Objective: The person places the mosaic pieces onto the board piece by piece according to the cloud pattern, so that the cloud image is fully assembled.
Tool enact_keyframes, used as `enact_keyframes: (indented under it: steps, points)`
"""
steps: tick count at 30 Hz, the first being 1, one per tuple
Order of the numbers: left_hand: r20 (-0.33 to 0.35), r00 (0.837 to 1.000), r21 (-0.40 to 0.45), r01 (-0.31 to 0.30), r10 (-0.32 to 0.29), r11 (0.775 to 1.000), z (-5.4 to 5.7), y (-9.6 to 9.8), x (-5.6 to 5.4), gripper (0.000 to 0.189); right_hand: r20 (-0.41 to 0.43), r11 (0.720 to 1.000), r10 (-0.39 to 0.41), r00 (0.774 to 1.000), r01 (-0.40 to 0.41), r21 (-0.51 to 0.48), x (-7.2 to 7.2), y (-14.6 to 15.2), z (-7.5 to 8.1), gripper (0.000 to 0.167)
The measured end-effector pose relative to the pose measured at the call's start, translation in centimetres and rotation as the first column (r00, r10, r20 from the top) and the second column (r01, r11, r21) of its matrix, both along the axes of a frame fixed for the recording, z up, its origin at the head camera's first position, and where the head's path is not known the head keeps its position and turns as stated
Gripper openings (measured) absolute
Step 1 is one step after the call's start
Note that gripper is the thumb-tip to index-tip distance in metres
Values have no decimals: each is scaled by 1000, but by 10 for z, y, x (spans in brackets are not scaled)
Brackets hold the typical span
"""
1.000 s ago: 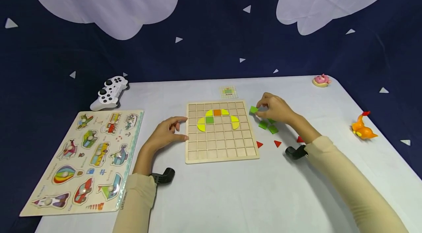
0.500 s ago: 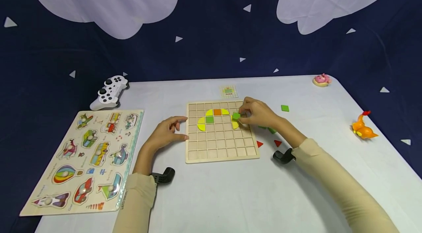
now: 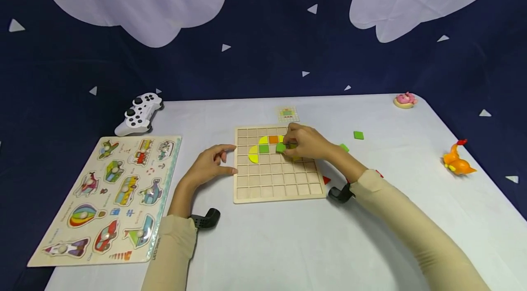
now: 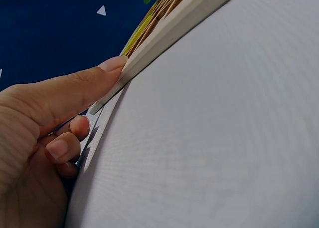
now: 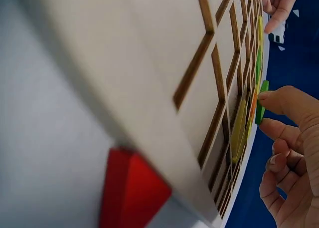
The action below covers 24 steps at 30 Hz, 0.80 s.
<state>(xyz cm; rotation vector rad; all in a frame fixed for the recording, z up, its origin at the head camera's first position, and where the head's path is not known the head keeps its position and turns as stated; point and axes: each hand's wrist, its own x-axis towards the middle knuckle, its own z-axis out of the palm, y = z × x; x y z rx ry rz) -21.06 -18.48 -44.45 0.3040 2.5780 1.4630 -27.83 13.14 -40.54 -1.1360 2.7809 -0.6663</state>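
My right hand (image 3: 306, 142) pinches a green square tile (image 3: 280, 148) between thumb and index finger, over the upper middle of the wooden grid board (image 3: 267, 192). In the right wrist view, that tile (image 5: 262, 106) stands tilted at the board's surface. A second green tile (image 3: 264, 148), an orange square (image 3: 273, 139) and yellow quarter-round pieces (image 3: 253, 154) lie in the grid; my fingers hide some of the yellow. At the board's left edge, my left hand (image 3: 207, 163) touches it with a straight index finger and thumb (image 4: 75, 91), its other fingers loosely bent.
Right of the board lie loose green tiles (image 3: 358, 135) and red triangles (image 3: 326, 180). A small pattern card (image 3: 287, 114) is behind it. On the left are a picture puzzle (image 3: 107, 199) and game controller (image 3: 141, 114); on the right, an orange toy (image 3: 458, 160) and pink figure (image 3: 405, 99).
My right hand has carried the green tile from the table on the right, leftward over the board to its upper middle. One loose green tile now lies farther right. My left hand stays put.
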Motion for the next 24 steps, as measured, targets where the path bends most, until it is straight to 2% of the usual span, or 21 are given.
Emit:
enact_keyframes:
  steps: [4,10,16,24]
  points:
    - [7,1000,3,3,-3,1000,1,1,0,66,-8,999,12,1000,-12,29,-1,-4,-2,22]
    - [12,1000,-7,-5,5,1000,1,1,-1,66,5,999,33,999,-33,9,-2,-8,-1,13]
    - [11,1000,0,-2,2,1000,0,-1,-1,66,8,999,41,999,-41,30,-3,-15,0,9]
    - [13,1000,6,3,-3,1000,0,0,-1,66,75,998,-18,997,14,54,-3,-22,1,8]
